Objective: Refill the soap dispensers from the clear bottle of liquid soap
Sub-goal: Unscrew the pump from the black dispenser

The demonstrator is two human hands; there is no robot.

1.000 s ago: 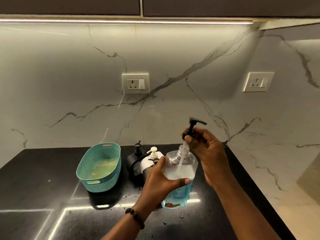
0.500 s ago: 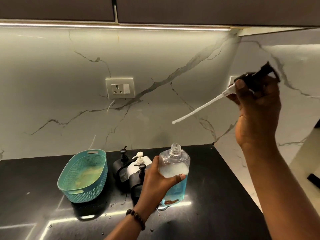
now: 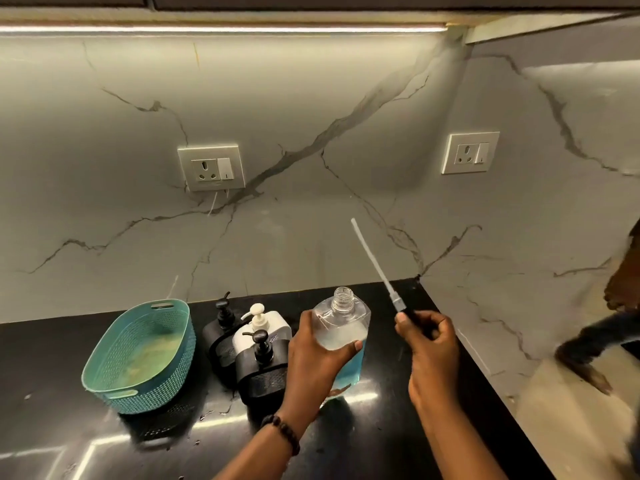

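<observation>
Left hand [image 3: 313, 355]: wrapped round the bottle, thumb across its front, fingers behind; same grip as half a second ago.
Bottle [image 3: 343, 336]: lower centre of frame, upright on the counter, neck open, blue soap in its lower part; unmoved since the earlier frame.
Right hand [image 3: 429, 344]: lower centre-right, just right of the bottle, fingers curled round the black head of the pump; half a second ago raised high at upper right, now down at bottle height.
Pump [image 3: 379, 271]: out of the bottle, white tube pointing up and left toward the wall; earlier held up near the right socket with the tube slanting down-left. Head mostly hidden in the fist.
Dispensers [image 3: 258, 348]: three in a cluster left of the bottle, two black, one white, pumps on; the front black one just beside the left hand, perhaps touching it, hard to tell.
Basket [image 3: 138, 355]: teal, lower left of frame, well left of the dispensers.
Counter [image 3: 398, 427]: black, glossy, light streaks along the bottom.
Sockets [image 3: 211, 168]: two on the marble wall, middle left and middle right.
Right edge: blurred dark shape, unclear.
</observation>
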